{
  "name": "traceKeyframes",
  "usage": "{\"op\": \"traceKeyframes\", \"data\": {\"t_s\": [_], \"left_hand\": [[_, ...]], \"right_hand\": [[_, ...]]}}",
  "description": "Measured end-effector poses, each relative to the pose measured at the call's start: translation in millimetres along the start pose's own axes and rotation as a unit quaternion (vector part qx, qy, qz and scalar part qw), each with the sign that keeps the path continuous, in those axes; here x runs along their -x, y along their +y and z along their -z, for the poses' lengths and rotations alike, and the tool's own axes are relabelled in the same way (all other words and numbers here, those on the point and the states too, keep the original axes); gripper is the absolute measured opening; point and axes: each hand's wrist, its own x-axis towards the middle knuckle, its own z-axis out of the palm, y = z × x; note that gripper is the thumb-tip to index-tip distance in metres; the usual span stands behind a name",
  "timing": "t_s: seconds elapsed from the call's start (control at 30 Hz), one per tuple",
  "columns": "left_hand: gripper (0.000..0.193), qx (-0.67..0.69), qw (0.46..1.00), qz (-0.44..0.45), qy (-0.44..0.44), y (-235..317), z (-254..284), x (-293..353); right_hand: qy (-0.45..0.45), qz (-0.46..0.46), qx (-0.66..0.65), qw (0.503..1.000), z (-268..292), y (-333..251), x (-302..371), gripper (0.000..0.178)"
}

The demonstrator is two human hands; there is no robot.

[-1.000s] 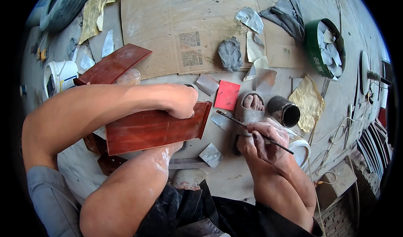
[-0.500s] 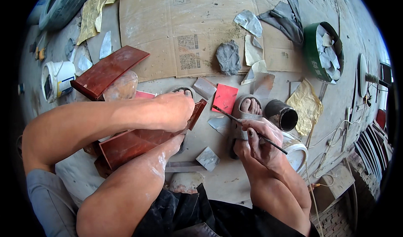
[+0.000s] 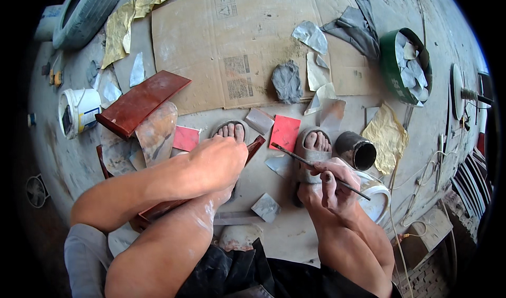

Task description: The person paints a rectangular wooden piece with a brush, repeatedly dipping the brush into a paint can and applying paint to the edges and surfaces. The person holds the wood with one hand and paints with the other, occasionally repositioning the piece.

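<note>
My left hand (image 3: 227, 158) is closed around a reddish-brown varnished wooden piece (image 3: 255, 149). That piece lies along my left leg, mostly hidden by my forearm; only its far end and a strip of its near part (image 3: 161, 209) show. In my right hand (image 3: 340, 184) is a thin dark-handled paintbrush (image 3: 295, 156), pinched between the fingers. Its tip points left, over the edge of a red square sheet (image 3: 285, 131), and whether it touches is unclear. A second reddish-brown wooden piece (image 3: 145, 102) rests at the left on a mottled, stained support (image 3: 159, 131).
Cardboard (image 3: 195, 50) covers the floor ahead, bearing a grey crumpled rag (image 3: 287, 82). A white bucket (image 3: 84, 108) stands at the left. To the right are a dark can (image 3: 363, 155), a white lid (image 3: 375, 200), crumpled yellowish paper (image 3: 387, 140) and a green tub (image 3: 392, 68) of scraps.
My left forearm has moved right and lower in view, and the held wooden piece has turned so its broad face is mostly hidden. The brush stays in my right hand.
</note>
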Motion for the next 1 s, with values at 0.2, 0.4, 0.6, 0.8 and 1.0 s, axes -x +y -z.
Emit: {"op": "traceKeyframes", "data": {"t_s": [0.2, 0.4, 0.6, 0.8, 1.0], "left_hand": [[0.016, 0.040, 0.983, -0.040, 0.172, -10, -26, 7], [0.016, 0.048, 0.987, -0.020, 0.153, -6, -24, 9], [0.017, 0.068, 0.995, -0.013, 0.074, -15, -20, 2], [0.018, 0.073, 0.995, -0.008, 0.068, -11, -15, 4], [0.019, 0.076, 0.995, -0.015, 0.062, -7, -11, 3]], "right_hand": [[-0.038, -0.003, 0.019, 0.999, -2, -4, -4, 0.020], [-0.063, 0.009, 0.031, 0.997, -7, -2, -9, 0.026], [-0.074, 0.009, 0.026, 0.997, -9, 0, -9, 0.027], [-0.084, 0.018, 0.027, 0.996, -10, -2, -12, 0.027], [-0.098, 0.007, 0.030, 0.995, -9, 0, -10, 0.028]]}}
